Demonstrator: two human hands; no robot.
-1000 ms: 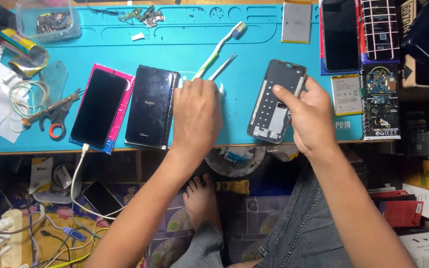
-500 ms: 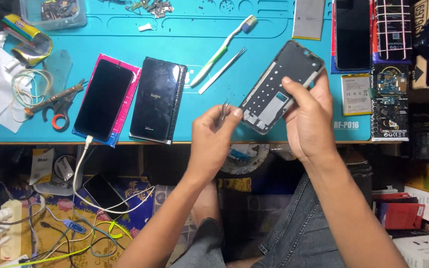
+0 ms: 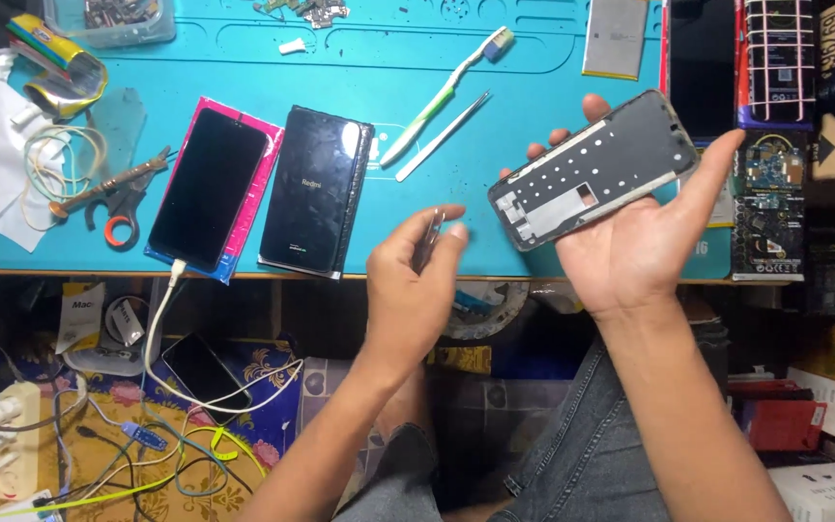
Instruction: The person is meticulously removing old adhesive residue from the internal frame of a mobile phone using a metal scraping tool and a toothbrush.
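Since half a second ago we have lifted the phone frame higher and turned it flatter, so it now lies across our right hand, fingers spread under it and the thumb hooked over its far end. It hangs above the near right part of the teal surface, not touching it. Our left hand has drawn back slightly toward the surface's front edge and stays pinched on thin metal tweezers, thumb and forefinger closed around them, tips pointing up toward the frame but well short of it.

On the surface to the left lie a dark phone back cover and, beside it, a black phone resting on a pink sheet, with a white cable plugged into its near end and dropping to the floor. A green-and-white toothbrush and a slim metal tool lie side by side beyond our left hand. Scissors rest near the left edge.
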